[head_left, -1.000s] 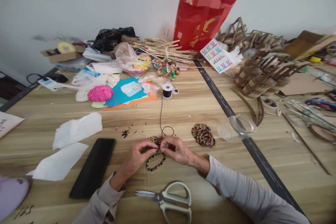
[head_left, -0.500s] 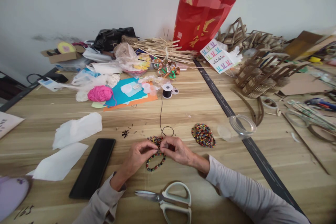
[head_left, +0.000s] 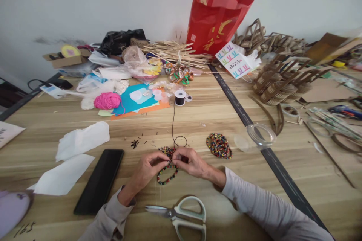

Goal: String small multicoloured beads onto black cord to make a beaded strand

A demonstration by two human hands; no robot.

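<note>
Your left hand [head_left: 147,167]: beyond scissors [head_left: 190,214], pinching.
Your right hand [head_left: 190,162]: likewise; what's pinched, too small to tell.
Bead loop [head_left: 174,173]: multicoloured, oval.

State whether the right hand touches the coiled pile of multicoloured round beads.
Apart: the head view shows wooden tabletop between the right hand and bead pile.

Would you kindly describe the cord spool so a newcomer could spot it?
From the tall red bag, come nearer and left to the blue sheet. Right of it stands the cord spool, white-topped, set apart by its black strand running toward the right hand.
</note>
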